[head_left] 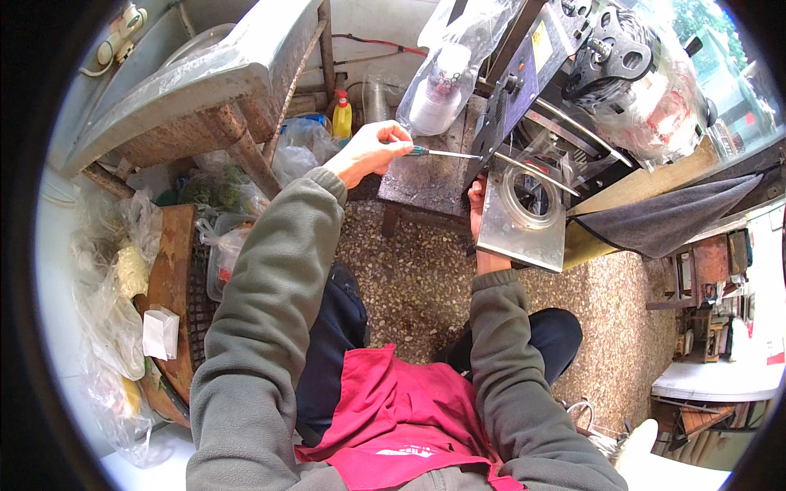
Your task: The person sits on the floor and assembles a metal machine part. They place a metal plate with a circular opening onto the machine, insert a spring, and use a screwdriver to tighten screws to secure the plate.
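Left hand (373, 152) pinches a screwdriver (420, 151) by its handle, thumb against fingers; screwdriver is in the air over the low stand (417, 186), shaft reaching across toward that stand's right edge; long axis runs nearly level left to right, dipping a touch at the tip; handle end left, tip pointing right at the lower corner of the dark machine panel (502, 114). Tip meets that corner in view — whether it touches or sits in a screw, can't tell.

Key relation: tip to panel corner; left hand is on the handle, so nearest; right hand (476, 206) sits past the tip, lower right, up against the left edge of the metal plate (496, 222) with the round ring (509, 202); its fingers are partly hidden by the plate — can't tell if they grip or just brace; plate is just below the panel corner, clear of the shaft.

Also around: bagged cups (438, 102) near the stand's far edge; yellow bottle (342, 119) beyond its left edge; grey cloth (675, 214) hanging right of the plate.
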Motion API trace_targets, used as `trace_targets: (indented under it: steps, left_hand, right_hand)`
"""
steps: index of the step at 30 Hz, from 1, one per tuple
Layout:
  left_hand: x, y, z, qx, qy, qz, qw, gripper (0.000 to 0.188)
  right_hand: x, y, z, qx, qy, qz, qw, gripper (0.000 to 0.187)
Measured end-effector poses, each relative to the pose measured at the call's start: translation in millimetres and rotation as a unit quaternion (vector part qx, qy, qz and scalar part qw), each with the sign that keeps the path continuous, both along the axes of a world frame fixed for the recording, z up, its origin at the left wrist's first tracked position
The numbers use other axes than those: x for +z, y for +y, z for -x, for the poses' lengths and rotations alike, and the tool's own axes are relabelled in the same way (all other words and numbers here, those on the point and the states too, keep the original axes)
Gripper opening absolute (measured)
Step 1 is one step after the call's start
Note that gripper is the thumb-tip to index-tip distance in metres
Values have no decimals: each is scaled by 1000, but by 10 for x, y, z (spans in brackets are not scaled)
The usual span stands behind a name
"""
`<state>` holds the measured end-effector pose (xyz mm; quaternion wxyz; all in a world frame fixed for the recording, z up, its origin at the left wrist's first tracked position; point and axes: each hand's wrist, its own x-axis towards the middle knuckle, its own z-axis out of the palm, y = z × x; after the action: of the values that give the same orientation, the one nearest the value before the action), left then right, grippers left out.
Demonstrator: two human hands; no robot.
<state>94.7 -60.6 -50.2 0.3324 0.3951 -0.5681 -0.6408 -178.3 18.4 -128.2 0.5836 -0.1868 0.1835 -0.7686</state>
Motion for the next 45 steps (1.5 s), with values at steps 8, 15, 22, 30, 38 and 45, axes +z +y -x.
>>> trace_targets:
  steps: [8,15,22,30,38,45]
  left_hand:
    - [-6,10,145,86,-97,108,986,23]
    - [-5,-24,116,53,-123,-69,989,23]
    - [-92,-154,161,97,-121,232,960,18]
    - [-218,-318,270,114,-91,1,989,21]
    - [-93,-294,207,109,159,72,979,24]
    - [-125,-303,156,111,171,-224,953,45]
  right_hand:
    - [4,-14,6,-10,0,-25,1000,27]
    - [-21,-31,3,-26,5,-10,1000,25]
    - [-18,-37,39,2,-1,8,1000,22]
    - [-35,-45,42,-36,-5,-50,998,20]
    - [16,2,37,31,-22,3,999,24]
    - [10,17,32,0,5,-20,1000,27]
